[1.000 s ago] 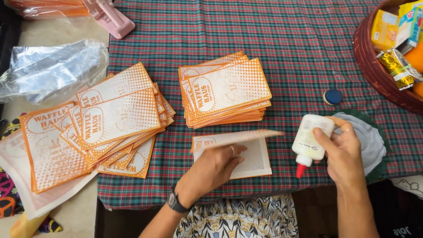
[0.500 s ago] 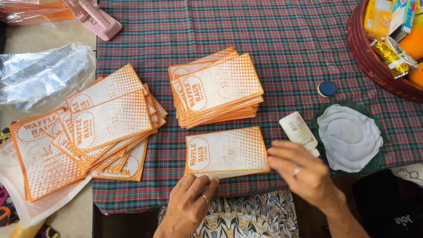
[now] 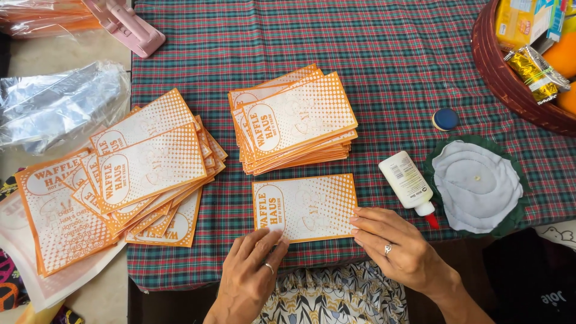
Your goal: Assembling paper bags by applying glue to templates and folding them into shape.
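Note:
An orange-and-white paper bag [image 3: 306,207] lies flat near the front edge of the plaid tablecloth [image 3: 390,72]. My left hand [image 3: 252,273] rests at its lower left corner, fingertips on the paper. My right hand [image 3: 399,246] presses fingertips on its right edge. Neither hand grips anything. A white glue bottle [image 3: 409,183] with a red tip lies on the cloth just above my right hand. Its blue cap [image 3: 445,119] sits apart, farther back.
A neat stack of the same bags [image 3: 297,123] lies behind the single one; a fanned pile [image 3: 144,168] spreads to the left. A white round cloth pad on green [image 3: 477,186] sits right. A brown basket [image 3: 510,78] holds snacks. Clear plastic [image 3: 57,105] and a pink tool [image 3: 129,27] lie left.
My right hand laid the glue bottle down on the cloth. The bag's raised flap was folded flat, and both hands now press on the bag's edges.

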